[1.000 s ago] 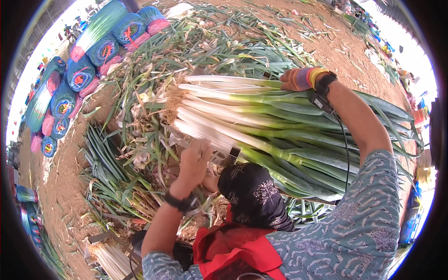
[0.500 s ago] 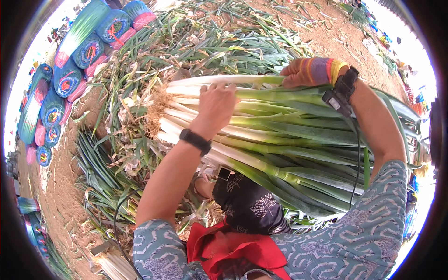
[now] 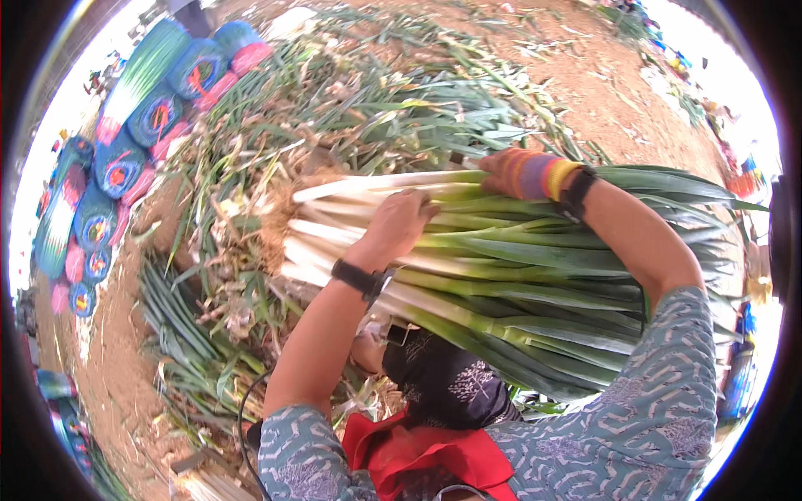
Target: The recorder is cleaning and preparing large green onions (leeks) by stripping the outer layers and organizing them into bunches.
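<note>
A wide pile of large green onions [image 3: 501,250] lies across in front of me, white root ends to the left, dark green leaves to the right. My bare left hand [image 3: 397,221], with a black band at its wrist, rests on the white stalks with its fingers curled round them. Its fingertips are partly hidden. At the far edge of the pile, my right hand [image 3: 526,173] wears a striped glove. It is closed round the far stalks, where white turns green; its underside is out of sight.
Loose leaves and peelings [image 3: 351,108] cover the ground beyond and left of the pile. Netted blue and pink bundles [image 3: 117,167] are stacked at the far left. More green onions [image 3: 180,317] lie at near left. My knee in black patterned cloth [image 3: 447,376] sits below the pile.
Both hands sit lower in the view, the right also further left and the left slightly right. The far stalks have come down with them. My left fingers are more curled. The view has shifted slightly.
</note>
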A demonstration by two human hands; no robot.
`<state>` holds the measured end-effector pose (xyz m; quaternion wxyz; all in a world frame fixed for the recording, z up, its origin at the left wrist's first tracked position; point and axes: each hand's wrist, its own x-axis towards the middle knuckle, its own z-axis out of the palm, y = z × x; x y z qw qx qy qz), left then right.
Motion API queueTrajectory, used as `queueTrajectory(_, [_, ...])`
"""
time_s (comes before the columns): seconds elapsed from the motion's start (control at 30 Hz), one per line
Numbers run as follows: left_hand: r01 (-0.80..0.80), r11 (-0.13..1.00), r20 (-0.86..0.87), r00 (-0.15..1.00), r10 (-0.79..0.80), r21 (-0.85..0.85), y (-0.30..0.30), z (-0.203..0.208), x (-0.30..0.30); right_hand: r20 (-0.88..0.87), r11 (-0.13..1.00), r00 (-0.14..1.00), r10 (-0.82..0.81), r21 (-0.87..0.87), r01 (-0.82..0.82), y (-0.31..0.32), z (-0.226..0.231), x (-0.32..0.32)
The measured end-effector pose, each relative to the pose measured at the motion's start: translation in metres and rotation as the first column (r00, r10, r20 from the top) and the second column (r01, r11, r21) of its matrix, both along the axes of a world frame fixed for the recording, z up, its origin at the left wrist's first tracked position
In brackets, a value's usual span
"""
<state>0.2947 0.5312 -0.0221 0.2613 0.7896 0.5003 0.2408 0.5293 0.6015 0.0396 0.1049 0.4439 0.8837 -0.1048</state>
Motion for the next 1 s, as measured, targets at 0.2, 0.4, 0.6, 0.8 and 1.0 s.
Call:
queueTrajectory(0.2, [0.002, 0.999, 0.008, 1.000, -0.002, 0.032, -0.006, -0.003, -0.019, -0.006, 1.000, 1.000, 0.021, 0.006, -0.021, -0.012, -0.006, -0.022])
queueTrajectory(0.4, [-0.122, 0.980, 0.058, 0.992, 0.114, 0.159, -0.002, -0.009, -0.017, 0.242, 0.989, 0.969, -0.054, -0.120, 0.085, -0.004, -0.005, -0.021])
queueTrajectory(0.6, [-0.081, 0.984, -0.047, 0.996, 0.074, -0.157, 0.008, 0.013, -0.041, 0.395, 0.987, 0.916, 0.065, -0.163, 0.000, 0.005, -0.022, -0.034])
queueTrajectory(0.8, [0.034, 0.997, 0.253, 0.967, -0.015, -0.072, -0.093, 0.049, -0.058, 0.311, 0.993, 0.950, -0.023, -0.106, 0.058, 0.032, -0.056, -0.012])
queueTrajectory(1.0, [-0.281, 0.836, 0.343, 0.814, 0.468, -0.472, -0.213, 0.038, -0.151, 0.330, 0.977, 0.922, -0.203, 0.128, 0.169, -0.008, 0.000, -0.039])
